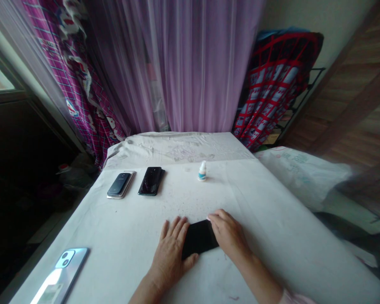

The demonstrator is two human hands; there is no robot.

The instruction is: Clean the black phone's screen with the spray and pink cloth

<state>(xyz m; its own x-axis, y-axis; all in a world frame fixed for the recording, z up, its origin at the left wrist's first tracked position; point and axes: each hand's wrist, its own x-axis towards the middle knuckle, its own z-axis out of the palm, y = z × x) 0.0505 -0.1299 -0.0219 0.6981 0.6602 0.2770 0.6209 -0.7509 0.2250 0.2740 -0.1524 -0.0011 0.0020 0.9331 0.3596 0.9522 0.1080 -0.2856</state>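
A black smartphone lies screen up on the white-covered table, slightly tilted in my view. My left hand braces its left end, with the thumb at the near edge and the fingers stretched along the far corner. At the phone's right end is my right hand, its fingers pinched together over the glass. A small bit of something white shows at those fingertips; its kind is mostly hidden. Beyond the hands stands a small white bottle with a blue label, upright.
Toward the far left lie a dark phone on top of a lighter one, and a glossy black phone stacked on another. A silvery-blue phone lies face down near the left edge. Purple curtains hang behind the table.
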